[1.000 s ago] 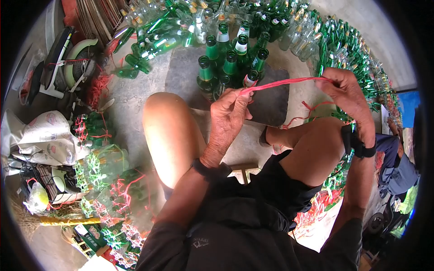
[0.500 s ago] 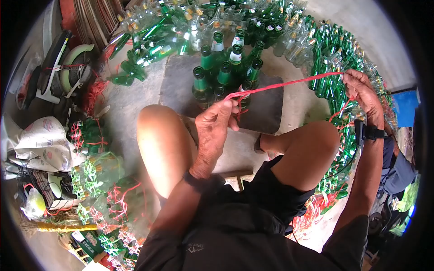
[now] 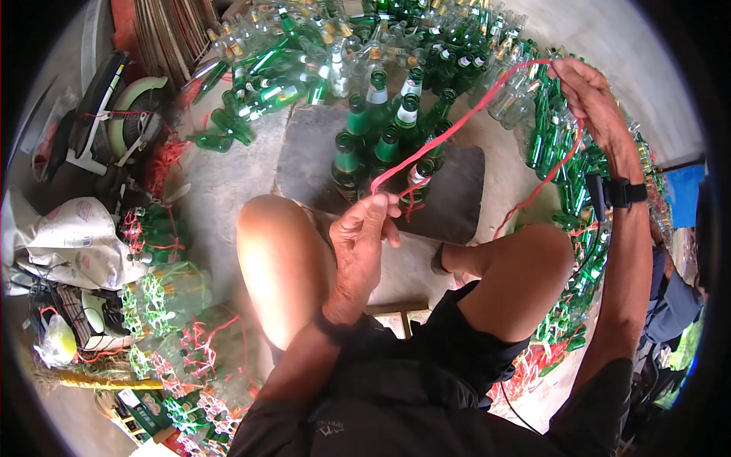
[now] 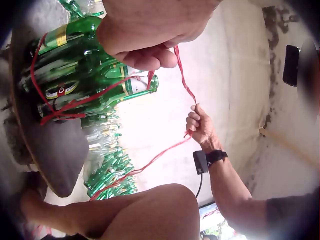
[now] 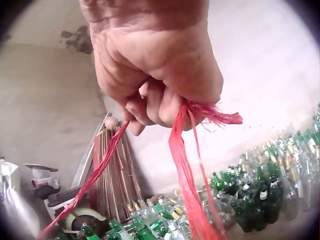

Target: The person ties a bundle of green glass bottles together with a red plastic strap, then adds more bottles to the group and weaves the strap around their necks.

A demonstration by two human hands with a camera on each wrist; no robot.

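Several green bottles [image 3: 387, 145] stand grouped on a dark slab [image 3: 457, 183]; in the left wrist view a red cord [image 4: 75, 105] runs round the bottles [image 4: 75, 65]. Just in front of them my left hand [image 3: 358, 247] pinches the red twine [image 3: 457, 129] between thumb and fingers. My right hand [image 3: 598, 103], raised at the right, grips the other part of the twine, and a length hangs down from it. In the right wrist view the right hand [image 5: 155, 80] has its fingers curled round the strands [image 5: 185, 165], with a frayed end sticking out.
Loose green and clear bottles [image 3: 533, 84] lie and stand in a wide arc behind and to the right. Netted bottles [image 3: 164, 293], a white sack [image 3: 80, 244] and a scooter-like vehicle [image 3: 99, 122] are at the left. A seated person's dark clothing [image 3: 674, 305] shows at far right.
My right hand has moved up and away from the left, then slightly back. The left hand has shifted down and left. The twine between them went from short and straight to longer and bowed.
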